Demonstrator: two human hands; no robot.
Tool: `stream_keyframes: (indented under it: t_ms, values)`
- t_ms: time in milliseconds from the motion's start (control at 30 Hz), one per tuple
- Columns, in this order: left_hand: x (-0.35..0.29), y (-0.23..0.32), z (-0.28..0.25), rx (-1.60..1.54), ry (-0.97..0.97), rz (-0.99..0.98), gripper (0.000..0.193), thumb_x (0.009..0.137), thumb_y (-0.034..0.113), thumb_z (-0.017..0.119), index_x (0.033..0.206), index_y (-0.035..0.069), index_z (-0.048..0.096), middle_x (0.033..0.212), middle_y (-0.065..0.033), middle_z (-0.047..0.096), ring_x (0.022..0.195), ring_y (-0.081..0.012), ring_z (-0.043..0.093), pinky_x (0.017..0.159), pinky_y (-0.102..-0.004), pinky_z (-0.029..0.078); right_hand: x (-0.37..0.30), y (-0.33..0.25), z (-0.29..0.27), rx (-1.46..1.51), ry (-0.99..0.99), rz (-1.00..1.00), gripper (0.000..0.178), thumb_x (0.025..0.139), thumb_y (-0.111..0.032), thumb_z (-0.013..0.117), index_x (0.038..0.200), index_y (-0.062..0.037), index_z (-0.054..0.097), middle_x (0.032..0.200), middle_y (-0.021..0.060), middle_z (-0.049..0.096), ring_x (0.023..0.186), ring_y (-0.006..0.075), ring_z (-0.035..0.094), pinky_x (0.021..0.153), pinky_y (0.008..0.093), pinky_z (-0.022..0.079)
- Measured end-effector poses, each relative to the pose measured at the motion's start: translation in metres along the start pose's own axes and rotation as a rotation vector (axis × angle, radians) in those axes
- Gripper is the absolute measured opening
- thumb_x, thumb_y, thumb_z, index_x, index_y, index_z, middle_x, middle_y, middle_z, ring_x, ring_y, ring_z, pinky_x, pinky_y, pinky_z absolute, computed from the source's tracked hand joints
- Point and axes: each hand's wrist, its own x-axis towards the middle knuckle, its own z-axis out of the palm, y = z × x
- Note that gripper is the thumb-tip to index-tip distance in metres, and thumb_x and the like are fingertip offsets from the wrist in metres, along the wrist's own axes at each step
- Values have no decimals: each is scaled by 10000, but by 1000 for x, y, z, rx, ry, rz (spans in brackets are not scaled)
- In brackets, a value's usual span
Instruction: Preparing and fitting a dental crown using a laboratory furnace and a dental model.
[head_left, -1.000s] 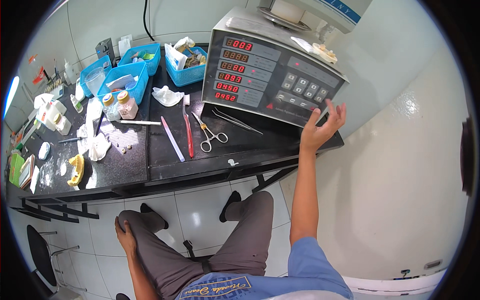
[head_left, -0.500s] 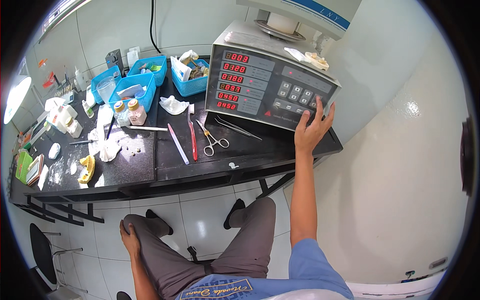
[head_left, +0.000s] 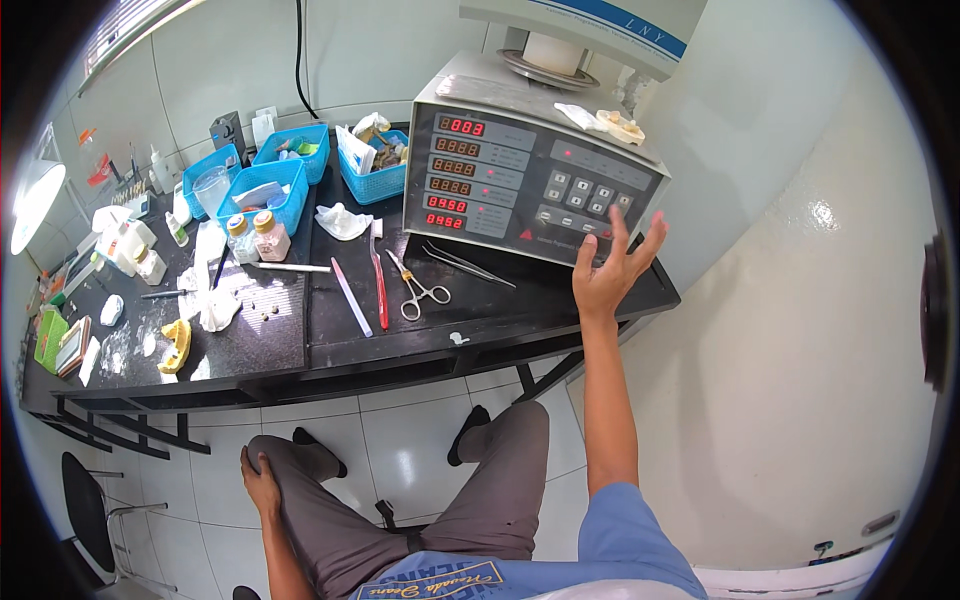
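My right hand (head_left: 609, 275) is raised at the lower right of a porcelain furnace's control panel (head_left: 480, 190), fingers spread and holding nothing. Its index fingertip is over or close to the lower buttons (head_left: 590, 192); whether it touches cannot be told. Red digits glow in a column on the panel's left. On the furnace top, by its front edge, lie a folded white tissue (head_left: 580, 117) and a pale round piece (head_left: 622, 127) that looks like a dental model. My left hand (head_left: 263, 487) rests on my left knee, fingers stretched out and holding nothing.
On the black bench (head_left: 410, 345) lie scissor-like clamps (head_left: 418, 290), tweezers (head_left: 470, 265), a red toothbrush (head_left: 380, 285) and a pen-like stick (head_left: 350, 297). Blue baskets (head_left: 372, 187) stand behind, near two small bottles (head_left: 270, 238). A yellow dental model (head_left: 175, 347) lies at the left, near a lamp (head_left: 38, 205).
My right hand has drawn slightly down from the buttons. Several rows of digits on the panel have changed. The view has shifted a little; my left hand stays on the knee.
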Motion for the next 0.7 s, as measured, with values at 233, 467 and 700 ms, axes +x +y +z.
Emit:
stream_keyframes:
  t_ms: [233, 467, 700]
  values:
    - [1, 4, 2, -6, -7, 7, 571, 971, 349, 504, 1416, 2, 423, 1417, -226, 473, 1313, -384, 446, 1096, -410, 338, -6, -2, 7, 235, -162, -217, 283, 757, -91, 687, 1032, -117, 748, 665, 7, 527, 532, 166, 520, 508, 298, 454]
    - [1, 0, 0, 8, 4, 0, 574, 976, 377, 504, 1415, 14, 434, 1410, -228, 487, 1315, -371, 457, 1095, -401, 342, -5, -8, 17, 178, -254, -244, 330, 762, -74, 688, 1087, -108, 734, 607, 4, 477, 486, 153, 510, 444, 293, 423]
    - [0, 4, -1, 9, 1, -21, 553, 972, 333, 509, 1413, 10, 429, 1419, -214, 476, 1318, -372, 445, 1100, -408, 336, -6, -7, 17, 173, -260, -227, 333, 770, -78, 685, 1098, -108, 731, 611, 6, 483, 491, 156, 511, 446, 305, 425]
